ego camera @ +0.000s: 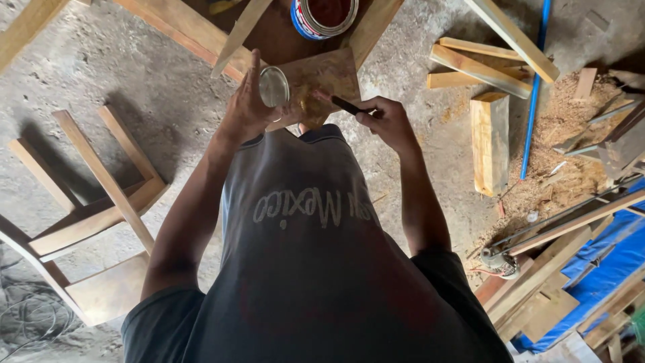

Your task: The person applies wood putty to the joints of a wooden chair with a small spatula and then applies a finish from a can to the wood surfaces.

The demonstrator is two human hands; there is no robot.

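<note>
My left hand [247, 107] holds a small flat piece of brown wood [322, 79] together with a round metal can lid [273, 86] pressed against its left side. My right hand [386, 121] grips a thin dark brush handle [346, 105], whose tip touches the glossy wet patch on the wood piece. Both hands are raised in front of my dark grey shirt. Just beyond the wood piece stands an open can [324, 15] with a blue and white wall and dark reddish liquid inside.
A wooden frame like an upturned stool [94, 202] lies on the concrete floor at left. Timber offcuts [489, 141] and sawdust lie at right, with a blue pipe [533, 94], stacked planks [544, 282] and a blue tarp [608, 269].
</note>
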